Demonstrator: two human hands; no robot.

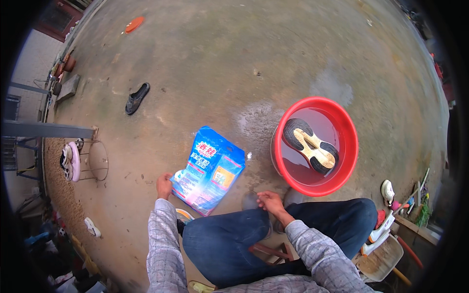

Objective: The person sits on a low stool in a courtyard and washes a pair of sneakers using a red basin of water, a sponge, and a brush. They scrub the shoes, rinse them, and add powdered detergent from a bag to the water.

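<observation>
My left hand (164, 186) grips the left edge of a blue plastic laundry detergent bag (210, 170). The bag stands tilted in front of my left knee and bears printed writing. Above my lap, between the knees, is my right hand (270, 201), its fingers bent; whether anything small is between them is not clear. It is apart from the bag. To the right stands a red plastic bucket (350, 146) of cloudy water. A shoe (313, 146) floats in it, its black and cream sole facing up.
A dark slip-on shoe (137, 99) lies on the wet concrete floor (205, 73). At left, a wire-framed stool (99, 160) lies on its side near a pair of shoes. A dustpan (381, 258) and white-and-orange shoes (379, 234) are at lower right. An orange lid (135, 24) lies farther off.
</observation>
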